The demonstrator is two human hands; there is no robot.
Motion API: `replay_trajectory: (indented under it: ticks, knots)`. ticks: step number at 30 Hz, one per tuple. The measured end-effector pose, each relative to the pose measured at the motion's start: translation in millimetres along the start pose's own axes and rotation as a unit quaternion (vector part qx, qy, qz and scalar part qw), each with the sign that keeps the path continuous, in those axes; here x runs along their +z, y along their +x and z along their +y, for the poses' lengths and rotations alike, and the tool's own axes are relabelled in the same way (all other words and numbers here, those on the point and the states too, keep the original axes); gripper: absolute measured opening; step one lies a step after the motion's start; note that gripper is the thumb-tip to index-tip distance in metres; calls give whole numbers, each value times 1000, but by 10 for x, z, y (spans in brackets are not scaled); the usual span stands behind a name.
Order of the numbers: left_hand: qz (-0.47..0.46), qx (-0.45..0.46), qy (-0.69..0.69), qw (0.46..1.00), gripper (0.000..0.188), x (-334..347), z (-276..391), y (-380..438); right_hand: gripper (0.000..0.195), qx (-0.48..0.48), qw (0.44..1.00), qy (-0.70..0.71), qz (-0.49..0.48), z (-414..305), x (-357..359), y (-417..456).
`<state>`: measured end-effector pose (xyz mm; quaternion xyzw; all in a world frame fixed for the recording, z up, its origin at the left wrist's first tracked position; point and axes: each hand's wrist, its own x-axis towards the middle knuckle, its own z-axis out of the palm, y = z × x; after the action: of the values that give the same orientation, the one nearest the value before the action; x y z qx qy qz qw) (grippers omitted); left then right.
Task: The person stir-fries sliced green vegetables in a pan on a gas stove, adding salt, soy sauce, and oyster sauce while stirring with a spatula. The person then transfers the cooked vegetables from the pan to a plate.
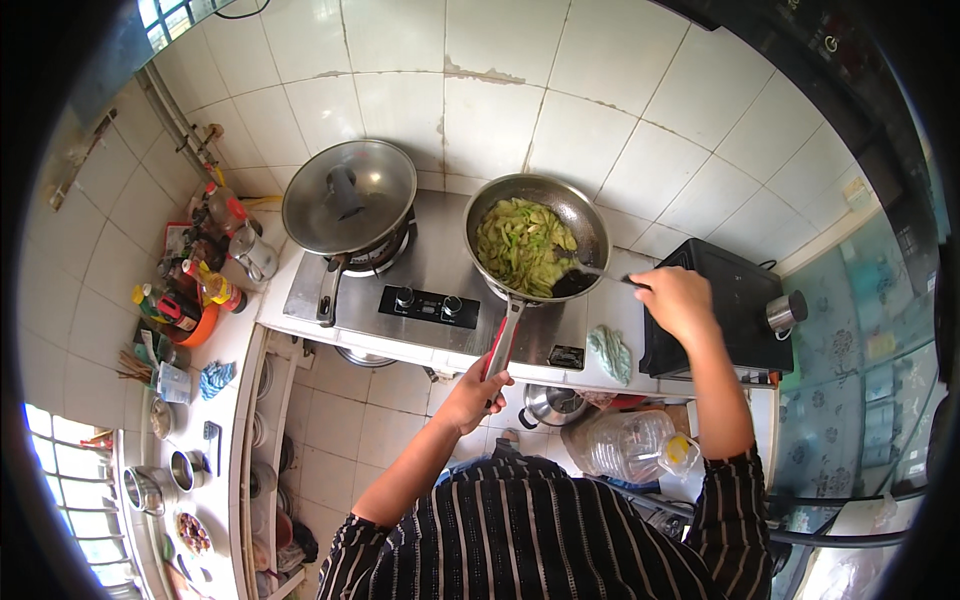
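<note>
My left hand (471, 396) grips the red and grey handle (504, 341) of a frying pan (592, 217) on the right burner. Sliced green vegetables (525, 244) fill the left and middle of the pan, leaving dark bare metal at its right. With my right hand (679, 300) I hold a spatula (600, 271) by its black handle. Its blade end dips into the pan at the vegetables' right edge and is partly hidden. A lidded wok (300, 214) stands on the left burner of the steel gas stove (352, 300).
A black countertop appliance (712, 285) stands right of the stove, beside a crumpled green cloth (611, 354). Bottles (214, 285) and a metal pitcher (253, 253) crowd the left corner. A lidded pot (555, 403) and large plastic jug (626, 446) sit below the counter.
</note>
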<state>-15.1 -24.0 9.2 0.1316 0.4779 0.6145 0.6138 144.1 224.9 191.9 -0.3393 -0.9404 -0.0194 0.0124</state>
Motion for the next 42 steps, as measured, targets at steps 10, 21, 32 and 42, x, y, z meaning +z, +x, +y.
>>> replay_trajectory:
  ticks: [10, 21, 32, 42]
  knots:
    - [-7, 7, -2, 1000, 52, 42, 4, 40, 30, 121, 944, 250, 177, -22, 1343, 638]
    - [-1, 12, 6, 1000, 55, -1, -17, 9, 24, 3, 993, 119, 23, 97, -254, -261]
    - [6, 13, 15, 1000, 49, 29, -7, 24, 27, 147, 953, 200, 173, 44, 1035, 468]
    - [1, 13, 2, 1000, 54, 24, -17, 7, 26, 19, 986, 165, 29, -183, 509, 112]
